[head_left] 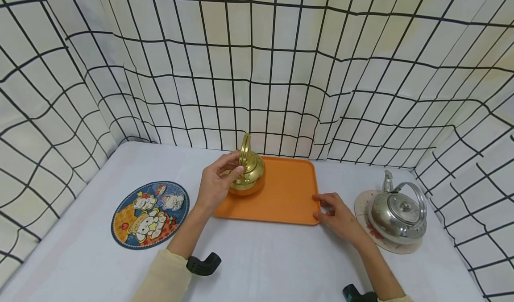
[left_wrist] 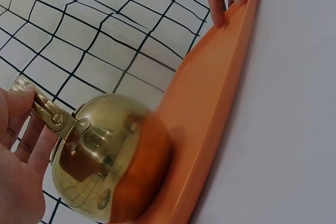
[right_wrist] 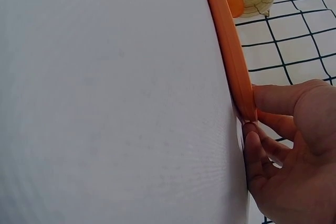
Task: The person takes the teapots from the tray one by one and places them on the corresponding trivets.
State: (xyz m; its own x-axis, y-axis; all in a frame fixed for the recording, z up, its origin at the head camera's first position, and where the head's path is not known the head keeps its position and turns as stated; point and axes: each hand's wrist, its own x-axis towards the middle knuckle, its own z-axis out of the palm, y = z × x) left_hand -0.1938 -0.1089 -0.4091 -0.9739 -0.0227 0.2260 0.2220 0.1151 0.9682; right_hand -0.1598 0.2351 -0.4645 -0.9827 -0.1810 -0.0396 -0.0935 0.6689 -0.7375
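Kettle of gold-coloured metal (head_left: 254,177): just right of and below the left grip (head_left: 218,177), over the left end of the orange tray (head_left: 289,192). Left grip clamped on the kettle's raised handle (head_left: 244,148), thumb on the near side; cannot tell whether the kettle's full weight bears on the tray. Lid on; tray colour mirrored in the lower body, clearest in the left wrist view.

Right grip (head_left: 336,215): clamped on the tray's right edge near its front corner, digits spread along the rim. Bare stretch of tray lies between the two grips.

Silver-coloured kettle (head_left: 395,217): to the right of the right grip, well apart from it, handle upright, spout directed away from the person; stands on a pale round mat (head_left: 363,203) with red print. Cartoon-printed round mat (head_left: 150,215), mostly blue: to the left of the left grip, beside the forearm. Table (head_left: 257,257), white-covered, beneath all; white curtain with black grid (head_left: 281,61) beyond both grips.
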